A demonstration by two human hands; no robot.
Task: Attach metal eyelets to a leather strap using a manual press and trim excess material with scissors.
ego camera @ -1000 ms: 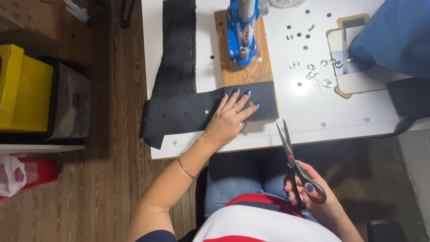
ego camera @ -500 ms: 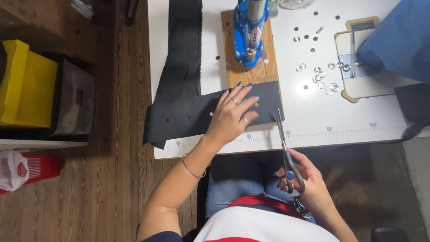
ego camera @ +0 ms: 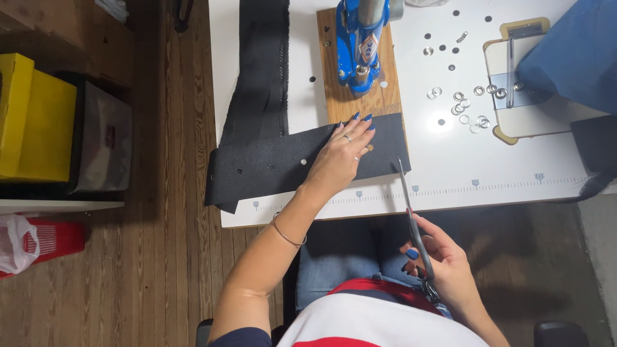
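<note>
Black fabric strip pinned flat, scissors at its edge

The black fabric strip point(ego camera: 283, 164) lies across the white surface point(ego camera: 450, 173), pressed down under the left hand point(ego camera: 340, 157), whose grip is released, fingers spread flat. Just right of that hand, the scissors point(ego camera: 411, 218) point their tip at the strip's right end, grasped in the clenched right hand point(ego camera: 440, 260). Beyond the left fingertips stands a blue press point(ego camera: 360, 38) on a wooden board point(ego camera: 334, 96); metal eyelets point(ego camera: 463, 106) lie scattered further right.

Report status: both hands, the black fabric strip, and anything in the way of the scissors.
Left hand flat on black fabric strip. Right hand grips scissors, tips at the strip's right end. Blue press behind; nothing blocking the blades.
</note>
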